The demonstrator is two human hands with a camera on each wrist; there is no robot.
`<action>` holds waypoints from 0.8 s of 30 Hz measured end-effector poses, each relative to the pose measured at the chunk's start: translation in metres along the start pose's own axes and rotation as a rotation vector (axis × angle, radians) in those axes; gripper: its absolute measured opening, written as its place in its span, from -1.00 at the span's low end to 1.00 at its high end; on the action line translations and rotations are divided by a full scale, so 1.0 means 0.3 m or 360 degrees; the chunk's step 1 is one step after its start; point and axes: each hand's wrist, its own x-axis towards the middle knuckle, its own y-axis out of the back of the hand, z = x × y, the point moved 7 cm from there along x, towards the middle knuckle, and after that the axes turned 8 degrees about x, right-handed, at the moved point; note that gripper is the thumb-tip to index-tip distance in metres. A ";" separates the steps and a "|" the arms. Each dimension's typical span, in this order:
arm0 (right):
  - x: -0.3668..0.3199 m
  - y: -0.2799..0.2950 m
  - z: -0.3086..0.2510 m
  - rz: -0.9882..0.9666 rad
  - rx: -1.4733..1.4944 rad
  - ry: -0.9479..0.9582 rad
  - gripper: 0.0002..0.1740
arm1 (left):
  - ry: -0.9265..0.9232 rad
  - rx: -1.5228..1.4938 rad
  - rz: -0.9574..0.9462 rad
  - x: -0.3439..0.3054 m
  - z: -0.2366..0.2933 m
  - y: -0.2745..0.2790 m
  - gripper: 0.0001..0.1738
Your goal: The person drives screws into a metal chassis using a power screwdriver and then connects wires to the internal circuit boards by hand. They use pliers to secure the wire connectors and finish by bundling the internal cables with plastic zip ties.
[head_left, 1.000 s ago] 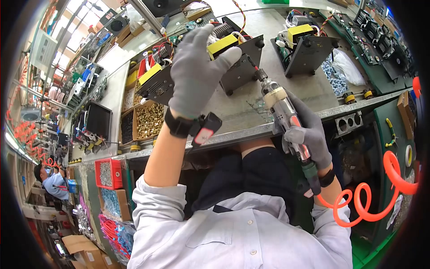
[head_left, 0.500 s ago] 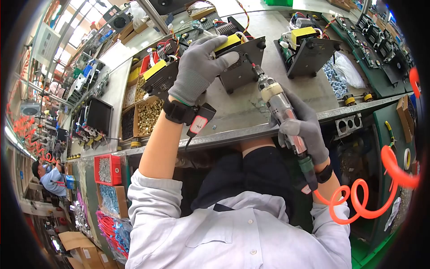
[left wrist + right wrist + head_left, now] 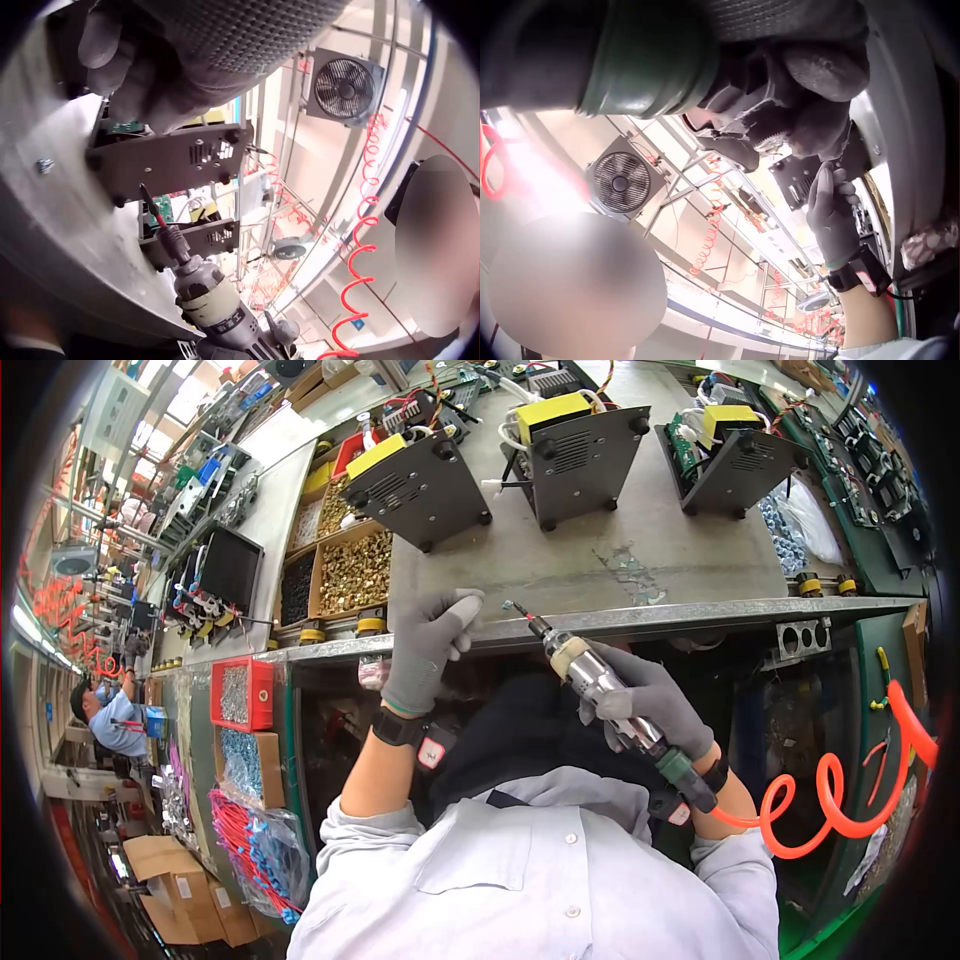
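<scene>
The right hand (image 3: 660, 705) grips a powered driver (image 3: 590, 675), its fingers wrapped round the metal body. The left hand (image 3: 425, 650) is near the driver's tip but apart from it, its fingers curled in; whether anything lies inside them I cannot tell. In the left wrist view the bit (image 3: 149, 200) looks bare. With the glove so near the driver's front end, a spinning bit could catch the fabric if the tool were set running too soon.

A little cluster of screws (image 3: 45, 166) lies just beyond the driver's tip, close to the front edge of the counter (image 3: 470, 560). A sleeve, knuckle or careless swing of the tool could sweep it off, and screws this small would be hard to find underneath.

Farther beyond the driver stand three black-panelled units: the middle unit (image 3: 585, 470), the left unit (image 3: 420, 495) and the right unit (image 3: 740, 470). A bit driven at a slant could slip and scratch a panel, or snag the loose wires behind.

Trailing behind the driver, the coiled orange hose (image 3: 835, 800) might tug the tool off line if stretched.
</scene>
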 end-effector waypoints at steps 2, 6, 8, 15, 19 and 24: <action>0.022 -0.018 0.005 0.0003 0.0011 -0.0076 -0.14 | 0.0044 -0.0088 -0.0003 -0.027 -0.042 -0.011 -0.68; 0.036 -0.026 0.004 -0.0002 0.0006 -0.0002 -0.14 | 0.0342 -0.0437 -0.0295 -0.056 -0.119 -0.073 -0.61; 0.025 -0.029 -0.011 -0.0006 0.0038 0.0062 -0.11 | 0.0503 -0.0907 -0.0398 -0.053 -0.139 -0.108 -0.59; -0.042 -0.058 -0.057 0.0051 0.0043 0.0030 0.01 | 0.0287 -0.1254 -0.0624 0.037 -0.067 -0.218 -0.58; -0.077 -0.033 -0.057 0.0128 0.0057 0.0053 0.07 | 0.0158 -0.1316 -0.0689 0.047 -0.025 -0.239 -0.60; -0.116 -0.020 -0.082 0.0060 0.0162 0.0159 0.12 | 0.0196 -0.1389 -0.0602 0.042 0.067 -0.243 -0.63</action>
